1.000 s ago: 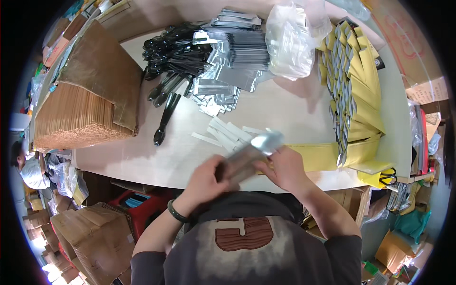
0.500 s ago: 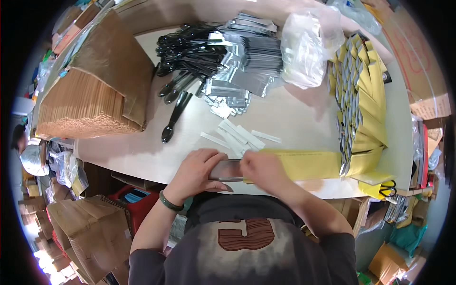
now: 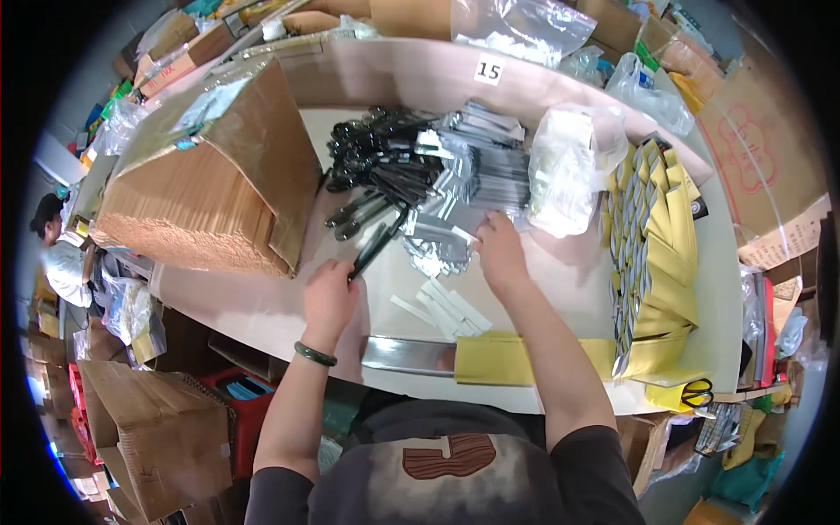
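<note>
My left hand (image 3: 331, 296) is closed around the near end of a long glossy black handle-shaped piece (image 3: 378, 245). Its far end points toward a heap of similar black pieces (image 3: 385, 149). My right hand (image 3: 500, 249) is over the pile of small silvery packets (image 3: 437, 255), thumb and fingers pinched on a small pale flat piece (image 3: 464, 234). In front of me, near the table edge, lies a flat shiny silver strip (image 3: 407, 354), its right part inside a yellow sleeve (image 3: 490, 359). Several white strips (image 3: 448, 311) lie just beyond it.
A large open carton (image 3: 197, 210) packed with brown cardboard stands at the left. Stacked grey flat pieces (image 3: 500, 179) and a clear plastic bag (image 3: 569, 171) are at the back. Many yellow sleeves (image 3: 669, 254) stand in a row at the right, with black-handled scissors (image 3: 697, 394) nearby.
Both hands have left the silver strip and yellow sleeve. The left went forward and took hold of the black piece; the right reached forward to the silvery packets. The view has shifted upward.
</note>
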